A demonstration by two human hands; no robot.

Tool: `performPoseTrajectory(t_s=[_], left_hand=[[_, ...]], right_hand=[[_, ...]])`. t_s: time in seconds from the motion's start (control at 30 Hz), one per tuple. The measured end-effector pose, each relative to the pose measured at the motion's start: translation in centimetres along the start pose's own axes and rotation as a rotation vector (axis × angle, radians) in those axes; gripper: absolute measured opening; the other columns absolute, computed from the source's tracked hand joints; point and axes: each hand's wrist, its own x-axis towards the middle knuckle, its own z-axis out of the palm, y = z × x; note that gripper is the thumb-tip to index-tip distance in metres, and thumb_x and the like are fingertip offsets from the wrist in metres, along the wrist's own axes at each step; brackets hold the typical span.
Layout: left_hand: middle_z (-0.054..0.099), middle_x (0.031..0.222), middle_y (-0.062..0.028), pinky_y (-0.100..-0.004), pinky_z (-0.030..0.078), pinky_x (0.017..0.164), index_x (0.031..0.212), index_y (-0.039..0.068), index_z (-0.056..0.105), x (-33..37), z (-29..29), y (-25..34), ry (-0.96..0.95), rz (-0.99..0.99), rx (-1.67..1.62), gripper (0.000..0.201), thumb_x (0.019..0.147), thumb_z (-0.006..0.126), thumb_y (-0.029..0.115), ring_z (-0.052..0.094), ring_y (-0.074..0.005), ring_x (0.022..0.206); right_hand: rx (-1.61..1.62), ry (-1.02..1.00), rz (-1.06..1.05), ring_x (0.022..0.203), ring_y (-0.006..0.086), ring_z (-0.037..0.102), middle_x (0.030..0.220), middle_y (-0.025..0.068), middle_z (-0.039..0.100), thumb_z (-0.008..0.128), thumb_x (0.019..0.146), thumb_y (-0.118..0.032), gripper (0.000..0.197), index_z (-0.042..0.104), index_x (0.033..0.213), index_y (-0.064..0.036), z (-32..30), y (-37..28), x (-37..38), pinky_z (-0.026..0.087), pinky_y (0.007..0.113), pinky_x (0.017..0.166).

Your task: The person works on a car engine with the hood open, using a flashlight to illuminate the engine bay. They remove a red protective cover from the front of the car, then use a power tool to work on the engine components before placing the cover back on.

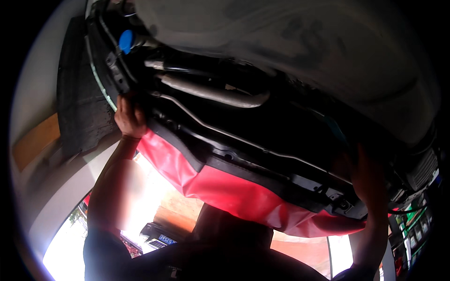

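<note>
A red fender cover [243,192] with a black upper border hangs along the car's front edge, its surface creased. My left hand [130,118] is at the cover's upper left corner, its fingers curled over the dark edge there. On the other side, my right hand [363,171] reaches into the shaded right end of the engine bay, above the cover's right end. Its fingers look apart and stretched out; their tips fade into shadow, and I see nothing held in them.
Above the cover lies the dark engine bay, with a thin metal pipe [225,134], a thick grey hose [213,91] and a blue cap [126,41]. A large grey panel [300,37] spans the top. A parked vehicle [157,236] shows below; shelves [415,234] stand at the right.
</note>
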Motion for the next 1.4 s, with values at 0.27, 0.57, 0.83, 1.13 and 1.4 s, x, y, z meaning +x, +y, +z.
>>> performPoseTrajectory(t_s=[0.27,0.57,0.83,1.13,1.4], left_hand=[[0.057,0.096,-0.0147,-0.0472,0.049,0.069,0.108,0.011,0.06,0.3,-0.2,0.7,0.005,-0.076,-0.009,0.028,0.08,0.058,0.014,0.059,-0.039,0.083],[0.053,0.09,-0.0133,-0.045,0.049,0.068,0.103,0.009,0.06,-0.8,-0.9,0.1,0.017,-0.103,-0.028,0.032,0.073,0.065,0.018,0.059,-0.034,0.08],[0.054,0.09,-0.0109,-0.0432,0.051,0.07,0.099,0.009,0.059,-1.0,-0.8,-0.7,0.06,-0.103,-0.1,0.028,0.075,0.067,0.022,0.06,-0.0309,0.082],[0.057,0.099,-0.013,-0.0449,0.052,0.068,0.103,0.011,0.061,-0.5,0.2,-0.5,0.051,-0.097,-0.192,0.027,0.08,0.064,0.025,0.062,-0.0342,0.082],[0.058,0.097,-0.0105,-0.0457,0.052,0.072,0.106,0.013,0.061,-0.4,0.0,-0.8,0.082,-0.024,-0.167,0.025,0.083,0.063,0.022,0.063,-0.0331,0.085]], right_hand=[[0.03,0.309,-0.248,0.081,0.0347,0.068,0.093,0.0156,0.067,0.061,0.096,-0.023,0.025,0.057,0.114,-0.006,-2.2,-10.1,-0.5,0.054,0.043,0.068],[-0.077,0.521,-0.334,0.079,0.0347,0.068,0.093,0.0147,0.066,0.066,0.091,-0.024,0.031,0.053,0.114,-0.0077,-3.1,-22.9,1.7,0.054,0.045,0.067],[-0.15,0.664,-0.172,0.073,0.0355,0.07,0.091,0.0136,0.068,0.061,0.095,-0.03,0.03,0.049,0.113,-0.0092,-6.3,-33.1,5.7,0.057,0.047,0.062],[0.095,0.594,0.0,0.08,0.0444,0.066,0.081,0.0219,0.068,0.057,0.097,-0.033,0.03,0.052,0.108,-0.0051,-6.3,-34.5,-1.2,0.052,0.053,0.068],[0.164,0.43,0.565,0.09,0.0458,0.064,0.094,0.0236,0.068,0.056,0.097,-0.04,0.039,0.054,0.113,-0.0047,3.0,-17.0,-21.4,0.049,0.054,0.074]])
